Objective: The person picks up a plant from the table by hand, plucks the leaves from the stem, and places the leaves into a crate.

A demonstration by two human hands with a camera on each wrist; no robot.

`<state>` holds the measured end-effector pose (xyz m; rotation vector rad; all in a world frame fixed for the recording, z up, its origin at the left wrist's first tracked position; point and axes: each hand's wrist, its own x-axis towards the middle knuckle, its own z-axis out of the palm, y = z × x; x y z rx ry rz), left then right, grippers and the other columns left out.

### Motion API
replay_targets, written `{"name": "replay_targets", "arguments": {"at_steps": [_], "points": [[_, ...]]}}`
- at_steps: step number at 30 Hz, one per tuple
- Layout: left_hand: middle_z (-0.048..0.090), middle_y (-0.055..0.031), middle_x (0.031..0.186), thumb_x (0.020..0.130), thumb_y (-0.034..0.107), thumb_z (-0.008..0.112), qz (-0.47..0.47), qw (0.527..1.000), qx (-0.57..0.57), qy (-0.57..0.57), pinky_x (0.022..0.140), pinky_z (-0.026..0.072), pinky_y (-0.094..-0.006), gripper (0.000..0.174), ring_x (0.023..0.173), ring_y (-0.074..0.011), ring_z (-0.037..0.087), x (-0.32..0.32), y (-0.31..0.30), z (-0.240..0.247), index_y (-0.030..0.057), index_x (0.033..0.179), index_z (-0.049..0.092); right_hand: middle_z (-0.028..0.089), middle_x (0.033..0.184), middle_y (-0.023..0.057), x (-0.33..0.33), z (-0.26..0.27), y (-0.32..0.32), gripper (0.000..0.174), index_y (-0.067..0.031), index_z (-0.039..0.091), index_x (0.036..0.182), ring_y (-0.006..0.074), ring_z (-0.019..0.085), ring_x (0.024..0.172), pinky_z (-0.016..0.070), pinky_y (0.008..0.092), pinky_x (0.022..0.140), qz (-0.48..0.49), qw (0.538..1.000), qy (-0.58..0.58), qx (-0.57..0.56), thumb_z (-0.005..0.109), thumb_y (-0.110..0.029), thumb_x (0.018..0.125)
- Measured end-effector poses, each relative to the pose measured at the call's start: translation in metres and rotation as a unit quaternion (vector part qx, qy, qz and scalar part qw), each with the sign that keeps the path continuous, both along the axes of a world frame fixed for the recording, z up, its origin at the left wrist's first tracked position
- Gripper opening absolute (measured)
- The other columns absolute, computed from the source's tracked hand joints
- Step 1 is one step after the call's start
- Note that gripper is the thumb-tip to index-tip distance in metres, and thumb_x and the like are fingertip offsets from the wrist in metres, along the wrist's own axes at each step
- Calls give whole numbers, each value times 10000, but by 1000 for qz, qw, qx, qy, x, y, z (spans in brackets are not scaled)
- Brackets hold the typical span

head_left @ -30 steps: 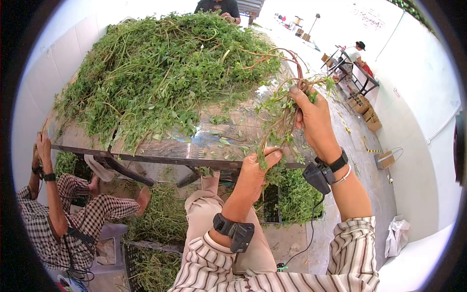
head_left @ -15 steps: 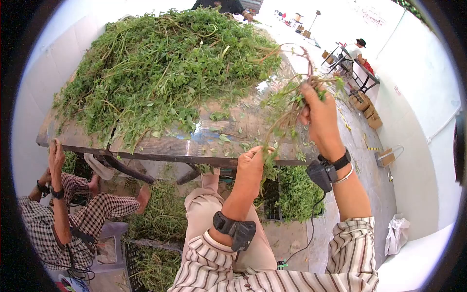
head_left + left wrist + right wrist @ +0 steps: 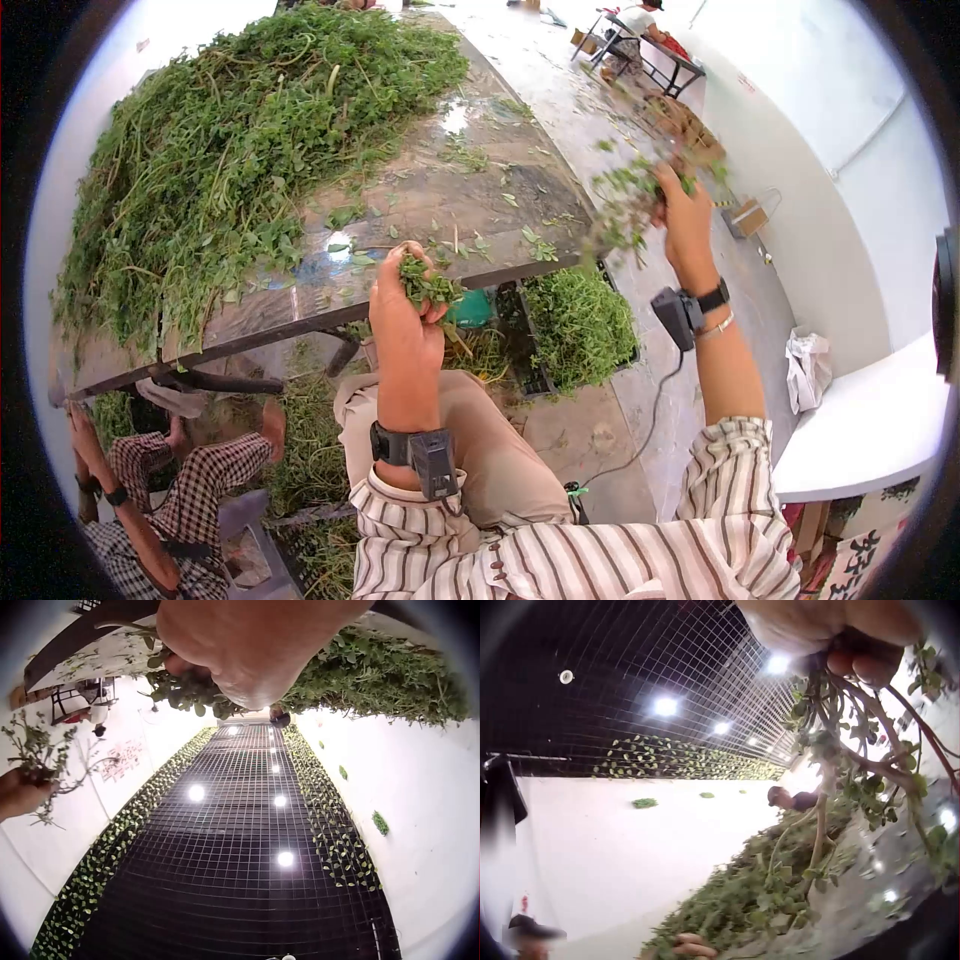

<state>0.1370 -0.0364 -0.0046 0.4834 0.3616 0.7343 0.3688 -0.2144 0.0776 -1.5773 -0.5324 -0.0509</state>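
Pinched a small tuft of leaves (image 3: 428, 285) in the left hand (image 3: 405, 310), with fingers and thumb curled round it, just above the near edge of the tabletop (image 3: 480, 200). Closed the right hand (image 3: 688, 225) round a bunch of long stems (image 3: 630, 200), well apart from the left grip, beyond the right end of the tabletop and over the floor. Judged the left grip as not fully safe: with part of the tuft sticking out above the fingertips, could easily have let some leaves slip to the lap or the floor instead of the crate of greens (image 3: 580, 325) standing under the tabletop edge. Judged the right bunch as the bigger risk: held only at one end, with stems spreading loose out of the fist, and blurred in the head view, so possibly in a swing; could have shed leaves or lost a thin stem from such a grip. Left forearm raised steeply from the lap, back of the hand toward the head camera, wrist nearly straight. Right arm extended forward and to the right, hand at about tabletop height, elbow half bent, striped sleeve ending above the bare forearm. Farther out, a large heap of greens (image 3: 230, 150) on the left and far part of the tabletop, loose leaves scattered on its bare shiny part, and another person (image 3: 170, 510) in checked clothes sitting low at the left.
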Motion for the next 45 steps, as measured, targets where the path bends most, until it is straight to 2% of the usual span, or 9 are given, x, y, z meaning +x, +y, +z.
{"name": "replay_targets", "arguments": {"at_steps": [5, 7, 9, 10, 12, 15, 23, 37, 45], "points": [[543, 45, 717, 934, 262, 459, 10, 999, -48, -2, 401, 264, -207, 174, 463, -39, 335, -2, 3, 4, 126, 913, 565, 548, 640, 38, 62, -51, -83, 328, 13, 575, 1011, 117, 470, 475, 363, 279, 433, -126, 958, -82, -246, 588, -264, 835], [542, 46, 718, 935, 260, 457, 24, 998, -63, -10, 403, 264, -205, 174, 468, -40, 338, -3, 1, 6, 126, 910, 565, 575, 613, 91, 77, -78, -112, 311, 26, 602, 936, 175, 514, 501, 392, 344, 481, -62, 936, -67, -341, 580, -258, 811], [536, 48, 722, 940, 256, 449, 15, 997, -71, -27, 411, 265, -207, 178, 481, -40, 339, -4, 4, 3, 127, 903, 564, 538, 580, 179, 66, -84, -124, 302, 61, 597, 774, 244, 573, 546, 418, 397, 533, -47, 849, -147, -506, 578, -240, 784], [536, 48, 722, 940, 256, 449, 25, 997, -69, -27, 411, 265, -207, 178, 481, -40, 339, -4, 4, 4, 127, 903, 564, 558, 592, 155, 83, -108, -137, 291, 61, 589, 747, 225, 575, 529, 415, 376, 513, -52, 837, -196, -508, 567, -225, 795], [530, 48, 723, 941, 258, 443, 24, 997, -70, -16, 416, 266, -210, 176, 484, -41, 335, -5, 3, 6, 130, 903, 558, 581, 594, 78, 60, -105, -125, 299, 20, 582, 704, 144, 576, 503, 409, 294, 441, -47, 910, -93, -401, 570, -253, 828], [524, 48, 718, 937, 257, 443, 26, 998, -61, -10, 419, 265, -211, 171, 485, -44, 336, -4, 3, 3, 135, 889, 553, 536, 594, 73, 24, -87, -91, 281, 24, 537, 669, 141, 512, 498, 367, 320, 466, -27, 945, -52, -320, 534, -187, 853], [504, 43, 689, 937, 257, 447, 32, 998, -57, -14, 439, 262, -217, 175, 502, -56, 345, -5, 5, 3, 136, 861, 546, 260, 601, 57, -12, -93, -1, 345, -22, 316, 675, 148, 266, 576, 279, 321, 509, 57, 938, -228, -253, 478, -197, 924], [493, 34, 669, 921, 242, 465, 87, 990, -114, -12, 427, 247, -224, 159, 482, -58, 336, -6, 6, 5, 123, 855, 546, 370, 612, 156, -17, -123, 35, 351, -7, 385, 703, 287, 346, 553, 324, 376, 527, -14, 930, -288, -229, 417, -256, 948], [474, 54, 638, 896, 248, 489, 185, 981, -61, -20, 394, 247, -192, 132, 472, -42, 349, -75, 16, 8, 148, 820, 531, 367, 615, 176, -12, -122, 33, 359, -12, 400, 709, 337, 330, 561, 328, 391, 527, -22, 930, -279, -240, 417, -279, 949]]}}
